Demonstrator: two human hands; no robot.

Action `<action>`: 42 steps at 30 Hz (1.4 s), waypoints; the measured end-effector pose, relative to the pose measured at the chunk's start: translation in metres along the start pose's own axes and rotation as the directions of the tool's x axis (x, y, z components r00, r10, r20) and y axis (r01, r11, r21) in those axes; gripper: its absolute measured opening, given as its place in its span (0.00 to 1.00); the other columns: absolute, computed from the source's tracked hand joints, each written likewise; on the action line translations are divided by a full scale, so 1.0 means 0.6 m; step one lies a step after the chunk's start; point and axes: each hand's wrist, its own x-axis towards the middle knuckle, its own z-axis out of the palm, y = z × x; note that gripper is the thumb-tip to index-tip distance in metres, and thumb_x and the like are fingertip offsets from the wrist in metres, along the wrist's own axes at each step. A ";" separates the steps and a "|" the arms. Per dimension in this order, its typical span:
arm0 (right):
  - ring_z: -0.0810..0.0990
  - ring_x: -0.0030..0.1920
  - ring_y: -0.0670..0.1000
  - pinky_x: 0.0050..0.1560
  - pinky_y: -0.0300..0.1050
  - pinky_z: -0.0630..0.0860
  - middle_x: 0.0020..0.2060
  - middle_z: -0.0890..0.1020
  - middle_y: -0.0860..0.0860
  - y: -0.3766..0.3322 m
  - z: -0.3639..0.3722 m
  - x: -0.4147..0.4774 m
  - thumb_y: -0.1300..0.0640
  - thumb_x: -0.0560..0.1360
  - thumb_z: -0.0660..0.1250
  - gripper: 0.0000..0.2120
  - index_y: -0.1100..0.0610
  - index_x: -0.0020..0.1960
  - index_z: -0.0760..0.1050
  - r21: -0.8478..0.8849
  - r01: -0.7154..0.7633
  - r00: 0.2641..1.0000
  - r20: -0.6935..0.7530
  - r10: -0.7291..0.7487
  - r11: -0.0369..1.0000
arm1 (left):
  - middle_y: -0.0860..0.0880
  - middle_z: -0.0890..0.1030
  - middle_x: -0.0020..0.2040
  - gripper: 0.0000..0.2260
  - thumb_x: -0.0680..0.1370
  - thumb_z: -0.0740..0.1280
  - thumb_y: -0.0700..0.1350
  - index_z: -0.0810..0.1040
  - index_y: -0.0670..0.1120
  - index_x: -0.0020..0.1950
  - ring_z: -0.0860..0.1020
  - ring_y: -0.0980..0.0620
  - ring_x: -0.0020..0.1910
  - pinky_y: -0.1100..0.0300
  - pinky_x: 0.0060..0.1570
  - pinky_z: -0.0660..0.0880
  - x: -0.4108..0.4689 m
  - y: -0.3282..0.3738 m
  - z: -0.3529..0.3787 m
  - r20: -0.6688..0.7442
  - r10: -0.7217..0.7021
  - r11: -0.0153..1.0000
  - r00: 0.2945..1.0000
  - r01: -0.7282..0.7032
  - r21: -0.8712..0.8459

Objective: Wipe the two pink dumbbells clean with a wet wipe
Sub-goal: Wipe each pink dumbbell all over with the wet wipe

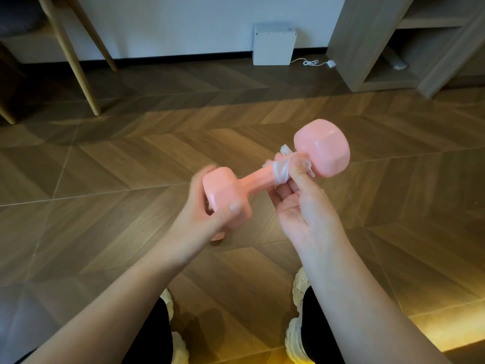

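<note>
Dumbbell (256, 179), pink: one only in view, held in the air above the herringbone wood floor (131, 158), slanting from the near head at lower left to the far head at upper right. Second of the pair nowhere in view.

Left hand (207, 219): curled round the near head, thumb across its face; motion-blurred, so finger detail unclear.

Right hand (307, 206): palm up beneath the bar, thumb and fingers pinching the wet wipe (280, 171) against it.

Wet wipe: white, wound as a narrow band round the bar, just beside the far head, one corner sticking up behind.

Progress, as a judgement: work on the bar under way; heads glossy, but whether already wiped cannot be told. Remaining at the least: rest of this bar and, with no sign of it here, the other dumbbell.

Surroundings: white chunky shoes (296, 334) at bottom; white box (273, 44) and cable (312, 63) by the wall; chair legs (76, 64) at left; wooden shelf unit (372, 48) at right.
</note>
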 end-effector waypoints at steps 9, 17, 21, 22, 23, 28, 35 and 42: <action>0.87 0.47 0.50 0.51 0.46 0.79 0.49 0.87 0.53 -0.008 -0.003 0.003 0.55 0.72 0.71 0.19 0.59 0.61 0.79 0.052 -0.035 0.998 -0.041 0.037 0.998 | 0.62 0.76 0.54 0.31 0.66 0.77 0.52 0.67 0.54 0.65 0.78 0.58 0.50 0.60 0.44 0.79 0.004 -0.012 0.006 -0.086 0.212 0.959 0.973 -0.190 0.212; 0.86 0.49 0.51 0.53 0.49 0.78 0.50 0.86 0.54 -0.014 -0.010 -0.004 0.54 0.68 0.73 0.24 0.59 0.63 0.78 0.077 -0.058 0.997 -0.045 0.061 0.995 | 0.59 0.70 0.62 0.37 0.64 0.78 0.53 0.61 0.54 0.67 0.74 0.58 0.60 0.69 0.56 0.71 0.001 -0.015 -0.001 0.057 0.497 0.703 0.866 -0.440 0.559; 0.86 0.50 0.51 0.57 0.51 0.78 0.52 0.86 0.53 -0.022 -0.015 -0.007 0.52 0.67 0.74 0.26 0.58 0.64 0.77 0.074 -0.039 0.999 -0.004 0.040 0.996 | 0.53 0.75 0.57 0.33 0.59 0.76 0.54 0.66 0.52 0.60 0.78 0.57 0.51 0.62 0.45 0.76 -0.003 -0.016 0.019 -0.088 0.110 0.987 0.990 -0.099 0.123; 0.86 0.50 0.51 0.58 0.51 0.77 0.51 0.86 0.53 -0.023 -0.016 -0.008 0.53 0.67 0.74 0.25 0.59 0.63 0.78 0.084 -0.038 0.999 0.016 0.037 0.996 | 0.45 0.76 0.55 0.33 0.60 0.75 0.55 0.68 0.47 0.61 0.78 0.51 0.47 0.56 0.43 0.76 0.000 -0.014 0.020 -0.022 -0.030 0.998 0.999 0.028 -0.061; 0.86 0.51 0.51 0.60 0.52 0.77 0.52 0.86 0.53 -0.025 -0.017 -0.010 0.53 0.67 0.74 0.26 0.59 0.63 0.77 0.092 -0.038 0.999 0.034 0.035 0.995 | 0.40 0.76 0.52 0.35 0.63 0.73 0.56 0.68 0.41 0.63 0.78 0.47 0.43 0.52 0.42 0.76 0.003 -0.012 0.019 0.080 -0.139 0.963 0.987 0.154 -0.223; 0.85 0.54 0.51 0.58 0.50 0.80 0.55 0.85 0.53 -0.028 -0.014 -0.013 0.52 0.67 0.74 0.30 0.57 0.68 0.74 0.055 -0.034 0.993 0.119 0.027 0.998 | 0.37 0.80 0.46 0.36 0.72 0.61 0.69 0.79 0.41 0.64 0.81 0.43 0.35 0.51 0.41 0.79 -0.002 -0.003 0.001 0.410 -0.325 0.752 0.852 0.496 -0.434; 0.85 0.55 0.53 0.60 0.52 0.78 0.57 0.84 0.55 -0.032 -0.011 -0.012 0.53 0.65 0.73 0.31 0.59 0.67 0.75 -0.105 0.011 0.996 0.088 -0.001 0.994 | 0.57 0.76 0.51 0.28 0.63 0.77 0.53 0.66 0.53 0.55 0.78 0.61 0.50 0.69 0.40 0.75 -0.003 -0.023 0.017 -0.111 0.155 0.907 0.982 -0.097 0.409; 0.85 0.55 0.53 0.61 0.50 0.78 0.54 0.85 0.54 -0.023 -0.024 0.000 0.54 0.72 0.72 0.21 0.59 0.63 0.77 -0.175 0.021 0.998 -0.058 -0.031 0.984 | 0.61 0.75 0.56 0.33 0.60 0.74 0.64 0.67 0.62 0.62 0.73 0.64 0.55 0.74 0.46 0.69 -0.004 -0.011 0.007 0.037 0.139 0.775 0.990 -0.131 0.618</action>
